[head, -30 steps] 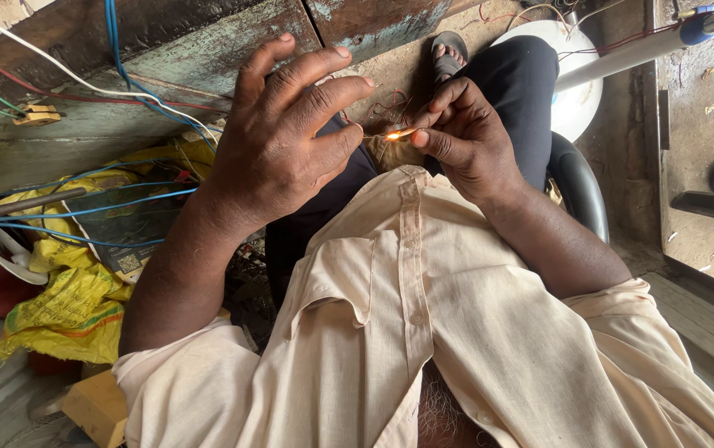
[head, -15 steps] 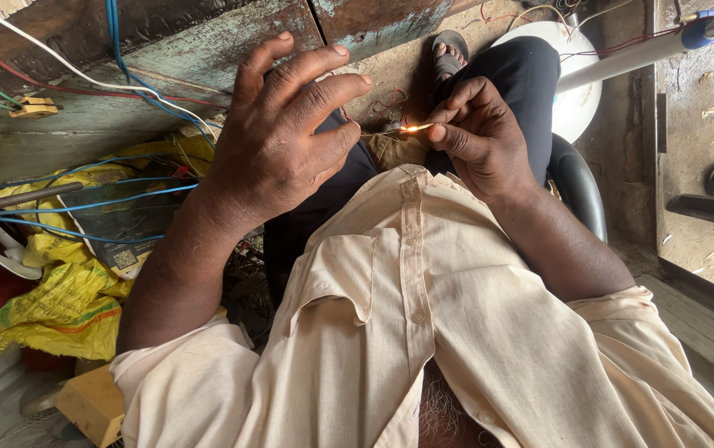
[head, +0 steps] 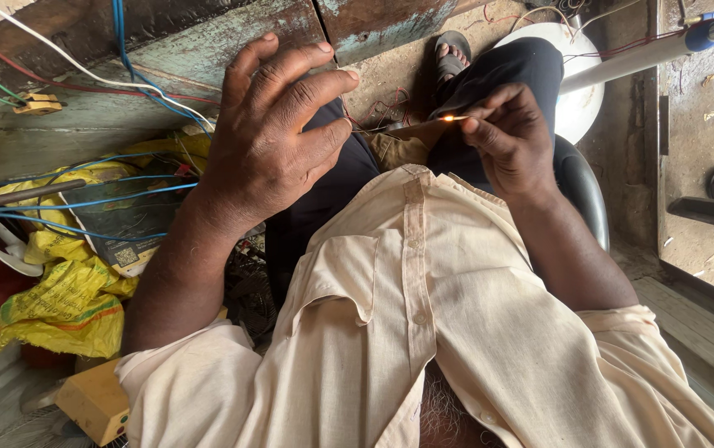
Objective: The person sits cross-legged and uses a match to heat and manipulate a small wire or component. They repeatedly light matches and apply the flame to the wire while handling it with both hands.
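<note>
Both hands up over the lap: left hand (head: 270, 141) fingers spread wide, right hand (head: 510, 137) pinching a lit matchstick (head: 423, 124), open gap between.

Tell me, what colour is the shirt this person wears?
The shirt is pale cream, seen plainly in the head view.

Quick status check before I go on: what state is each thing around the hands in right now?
Left hand: raised, fingers spread and curved, seems to pinch the thin wire's end.
Right hand: pinched shut on a lit match.
Match: burning, small flame at its tip.
Thin wire: stretched between the hands, near the flame.
Blue cables: slack across the clutter.
Yellow bag: crumpled.
Sandal: worn on a foot.
</note>
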